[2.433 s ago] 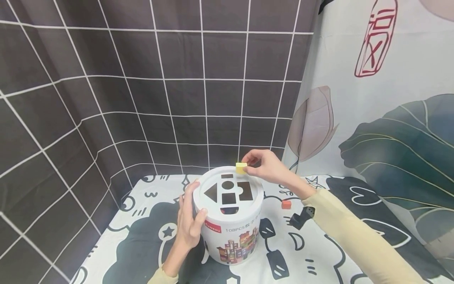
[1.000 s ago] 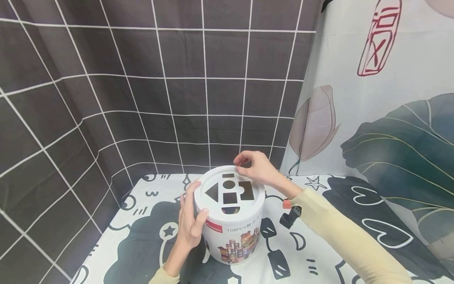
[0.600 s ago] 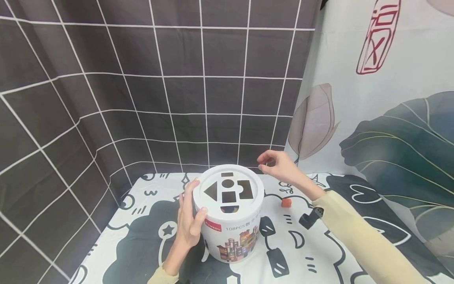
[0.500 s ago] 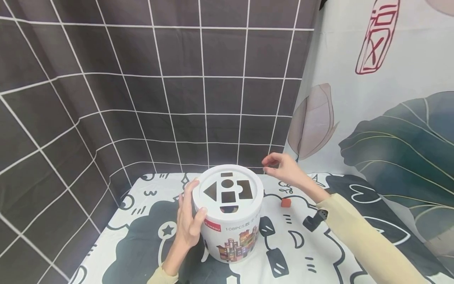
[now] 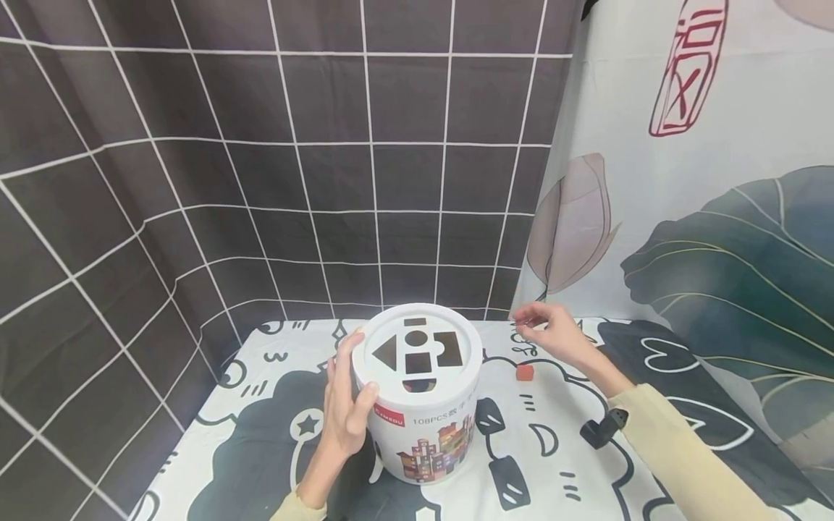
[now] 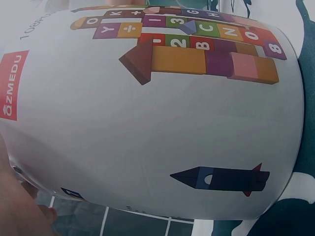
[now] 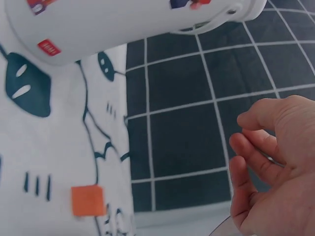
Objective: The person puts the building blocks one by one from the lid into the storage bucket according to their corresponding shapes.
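Note:
A white toy-block bucket [image 5: 426, 434] stands upright, its lid [image 5: 391, 383] pierced with a triangle, circle, squares and other openings. Colours show faintly through the front slot. My left hand [image 5: 345, 409] rests against the bucket's left side, fingers along the wall and thumb on the front rim; only part of it appears in the left wrist view. Right of the bucket, in the air near the back edge, my right hand [image 5: 554, 331] has loosely bent fingers and nothing between them. An orange-red block [image 5: 524, 373] lies on the cloth below that hand, untouched.
A white cloth with black cartoon print [image 5: 260, 405] covers the table. Behind it hangs a dark curtain with a white grid [image 5: 339, 174]; a pale leaf-print curtain [image 5: 651, 217] is at the right. A black wrist camera [image 5: 604, 428] sits at my right cuff.
A yellow block pinched by my right hand at the lid's far right rim is no longer visible. That hand has moved right, away from the bucket. My left hand has stayed put.

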`<state>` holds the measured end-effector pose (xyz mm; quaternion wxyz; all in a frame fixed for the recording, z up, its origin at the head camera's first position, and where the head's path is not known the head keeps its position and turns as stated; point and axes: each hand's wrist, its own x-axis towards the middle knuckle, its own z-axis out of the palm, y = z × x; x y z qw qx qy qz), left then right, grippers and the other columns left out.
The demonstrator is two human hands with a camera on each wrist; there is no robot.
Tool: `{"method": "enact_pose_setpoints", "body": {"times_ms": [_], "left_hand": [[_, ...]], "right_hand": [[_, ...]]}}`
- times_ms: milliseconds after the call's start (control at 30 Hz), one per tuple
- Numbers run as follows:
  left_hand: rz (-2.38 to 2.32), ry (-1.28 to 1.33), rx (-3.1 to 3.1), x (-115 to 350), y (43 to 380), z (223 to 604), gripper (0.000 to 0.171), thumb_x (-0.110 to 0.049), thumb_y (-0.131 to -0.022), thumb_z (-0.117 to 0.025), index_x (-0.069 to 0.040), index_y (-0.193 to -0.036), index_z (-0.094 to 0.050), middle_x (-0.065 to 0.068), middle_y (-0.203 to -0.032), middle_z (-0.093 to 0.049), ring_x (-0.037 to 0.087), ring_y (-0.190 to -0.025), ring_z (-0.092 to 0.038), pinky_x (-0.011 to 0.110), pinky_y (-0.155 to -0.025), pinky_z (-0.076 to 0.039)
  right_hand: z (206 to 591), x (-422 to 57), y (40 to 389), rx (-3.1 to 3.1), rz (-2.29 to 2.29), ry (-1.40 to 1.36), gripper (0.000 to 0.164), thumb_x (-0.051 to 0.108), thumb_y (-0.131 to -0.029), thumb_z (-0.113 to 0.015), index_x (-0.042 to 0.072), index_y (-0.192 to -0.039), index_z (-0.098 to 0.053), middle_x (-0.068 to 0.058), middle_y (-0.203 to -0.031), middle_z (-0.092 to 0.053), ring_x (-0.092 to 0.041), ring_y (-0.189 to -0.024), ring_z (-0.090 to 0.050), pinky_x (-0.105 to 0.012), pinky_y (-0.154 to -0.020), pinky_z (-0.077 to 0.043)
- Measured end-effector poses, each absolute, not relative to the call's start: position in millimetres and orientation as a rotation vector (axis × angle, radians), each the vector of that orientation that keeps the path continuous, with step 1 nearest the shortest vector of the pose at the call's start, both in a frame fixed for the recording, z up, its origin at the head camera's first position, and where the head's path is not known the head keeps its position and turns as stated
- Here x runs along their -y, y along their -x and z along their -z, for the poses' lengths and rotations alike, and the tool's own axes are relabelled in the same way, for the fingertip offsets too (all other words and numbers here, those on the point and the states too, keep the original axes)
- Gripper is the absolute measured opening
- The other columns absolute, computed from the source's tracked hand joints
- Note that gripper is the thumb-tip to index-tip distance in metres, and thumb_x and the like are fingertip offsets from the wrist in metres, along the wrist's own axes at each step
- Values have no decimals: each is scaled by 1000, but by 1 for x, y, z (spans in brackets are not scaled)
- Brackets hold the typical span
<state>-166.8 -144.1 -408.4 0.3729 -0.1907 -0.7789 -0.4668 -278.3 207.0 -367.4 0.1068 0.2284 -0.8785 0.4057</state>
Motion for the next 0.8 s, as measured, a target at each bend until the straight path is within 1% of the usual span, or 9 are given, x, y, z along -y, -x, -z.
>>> {"method": "enact_pose_setpoints", "body": {"times_ms": [200,400,600,800], "left_hand": [[1195,483,1993,144,166,409,71,-30,-79,-48,-1,-144,-45,9,-149,-49,33,-135,-45,72,-107,-7],[1190,484,1991,144,167,409,71,-30,-79,-47,-1,-144,-45,9,-148,-49,34,-135,-45,72,-107,-7],[1193,486,1992,144,167,408,71,-31,-79,-47,-2,-144,-45,9,-148,-49,33,-135,-45,72,-107,-7],[1193,482,1995,143,167,408,71,-31,-79,-47,-2,-143,-45,9,-147,-50,33,-134,-46,72,-106,-8]], "right_hand": [[388,-217,274,2609,-1217,-600,21,-3,-85,-67,-3,-106,-68,-11,-97,-70,-29,-89,-64,-32,-71,-50],[404,-224,273,2630,-1201,-536,24,-3,-84,-67,-1,-108,-67,-10,-97,-69,-30,-91,-64,-34,-71,-50],[418,-229,272,2619,-1213,-543,27,-7,-82,-69,-5,-108,-67,-14,-97,-69,-28,-87,-65,-30,-69,-51],[426,-234,271,2599,-1207,-565,29,-9,-78,-68,-7,-108,-67,-17,-95,-69,-26,-81,-66,-29,-67,-51]]}}
